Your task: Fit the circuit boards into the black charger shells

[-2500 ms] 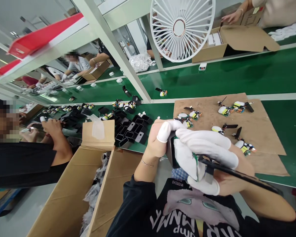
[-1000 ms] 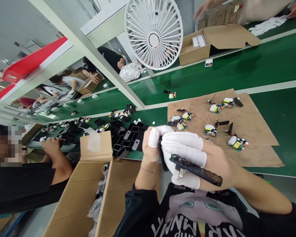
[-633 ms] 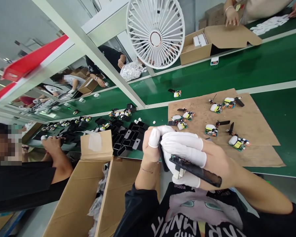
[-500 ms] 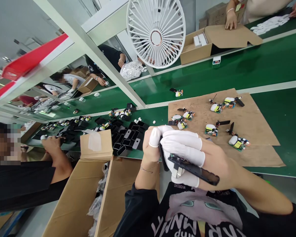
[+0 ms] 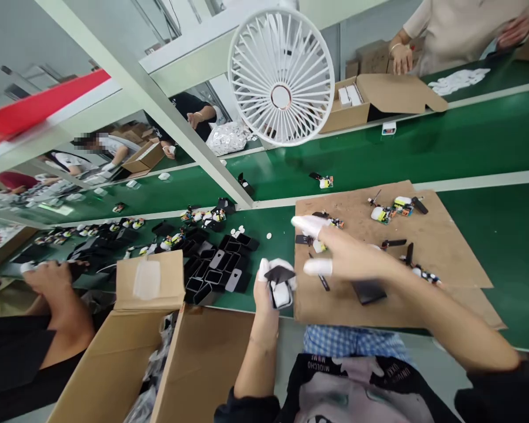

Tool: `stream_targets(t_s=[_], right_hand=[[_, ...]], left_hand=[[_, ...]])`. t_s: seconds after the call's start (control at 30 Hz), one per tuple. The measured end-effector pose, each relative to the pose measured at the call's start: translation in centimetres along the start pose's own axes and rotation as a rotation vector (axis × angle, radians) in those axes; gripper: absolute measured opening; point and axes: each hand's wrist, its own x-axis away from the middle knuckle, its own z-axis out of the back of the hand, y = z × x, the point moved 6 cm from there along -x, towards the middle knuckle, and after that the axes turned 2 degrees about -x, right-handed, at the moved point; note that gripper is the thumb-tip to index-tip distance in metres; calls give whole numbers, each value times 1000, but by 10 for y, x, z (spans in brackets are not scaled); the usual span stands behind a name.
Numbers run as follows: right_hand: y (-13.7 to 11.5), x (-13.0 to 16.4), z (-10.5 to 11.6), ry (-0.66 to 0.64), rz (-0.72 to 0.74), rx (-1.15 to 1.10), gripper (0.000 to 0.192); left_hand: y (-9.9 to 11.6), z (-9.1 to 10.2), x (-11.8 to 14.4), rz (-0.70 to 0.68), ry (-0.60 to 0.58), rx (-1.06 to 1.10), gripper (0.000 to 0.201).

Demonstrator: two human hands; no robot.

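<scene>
My left hand (image 5: 264,296), with white finger covers, grips a small black casing (image 5: 280,301) upright at the table's front edge. A white part shows inside its open top, and a dark flat piece (image 5: 280,274) sticks out above it. My right hand (image 5: 335,247), slightly blurred, stretches over the cardboard sheet (image 5: 458,258) with fingers apart and nothing in them. Near its fingertips lie small circuit-board assemblies (image 5: 320,245) with white and yellow parts and black flaps. A thin black pen-like tool (image 5: 321,275) and a flat black piece (image 5: 369,291) lie below this hand.
Many empty-looking black casings (image 5: 216,273) are gathered left of my left hand, near small white discs (image 5: 237,231). An open carton (image 5: 150,282) stands at the front left. A white fan (image 5: 281,97) hangs ahead. A co-worker's hand (image 5: 48,276) works at far left.
My hands have parted from in front of my chest. The left moved left, keeping the casing; the right moved up over the cardboard and no longer holds the black piece.
</scene>
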Motion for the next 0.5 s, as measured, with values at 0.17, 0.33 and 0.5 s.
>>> stream_targets(t_s=[0.17, 0.33, 0.5], right_hand=[[151, -96, 57, 118, -418, 180, 57], [230, -140, 58, 106, -540, 362, 38], [229, -137, 56, 45, -440, 517, 36]], left_hand=[[-19, 26, -10, 108, 49, 72, 56], [-48, 55, -12, 331, 196, 241, 63], [-29, 61, -10, 13, 256, -73, 63]])
